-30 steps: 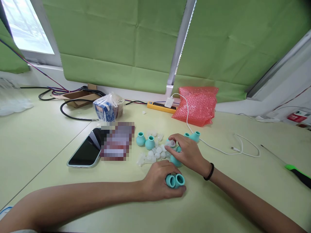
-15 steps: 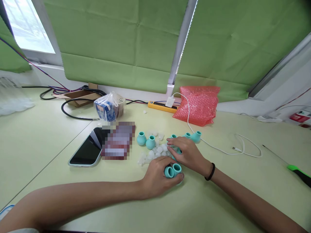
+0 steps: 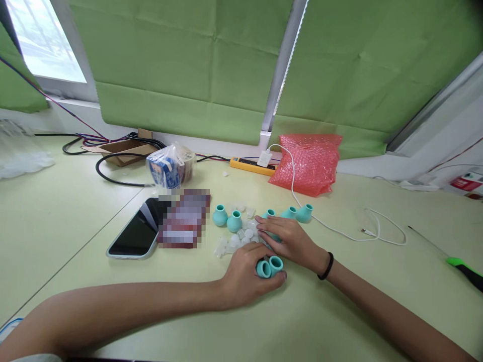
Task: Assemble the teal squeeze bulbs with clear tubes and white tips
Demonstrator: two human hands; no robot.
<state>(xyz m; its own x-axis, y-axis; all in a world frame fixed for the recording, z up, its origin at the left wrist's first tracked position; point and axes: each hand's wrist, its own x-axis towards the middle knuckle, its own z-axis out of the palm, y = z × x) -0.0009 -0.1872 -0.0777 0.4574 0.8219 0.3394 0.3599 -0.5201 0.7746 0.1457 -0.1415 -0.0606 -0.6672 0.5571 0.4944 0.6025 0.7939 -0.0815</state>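
My left hand (image 3: 247,276) is closed around two small teal rubber bulb-shaped pieces (image 3: 275,263), their round openings facing up. Just beyond it, my right hand (image 3: 290,237) reaches over the pile with its fingers stretched forward and the thumb apart. Under those fingers, part of another teal piece shows; its contact with the hand is mostly hidden. A heap of small translucent white plastic pieces (image 3: 234,241) lies between and beyond the hands. Two teal bulbs (image 3: 234,221) stand left of the heap, and several more, including a tilted one (image 3: 304,213), lie behind my right hand.
On the left lie a phone (image 3: 134,232) and a blurred dark-red flat item (image 3: 184,218). Farther back are a plastic-wrapped bundle (image 3: 169,168), a yellow power strip (image 3: 249,166) and a red bubble-wrap bag (image 3: 307,163). A white cable (image 3: 339,235) and a green-handled screwdriver (image 3: 458,264) lie rightward.
My right hand has shifted slightly left over the white pieces, uncovering more of the teal bulbs behind it. My left hand stays nearly still with the two bulbs.
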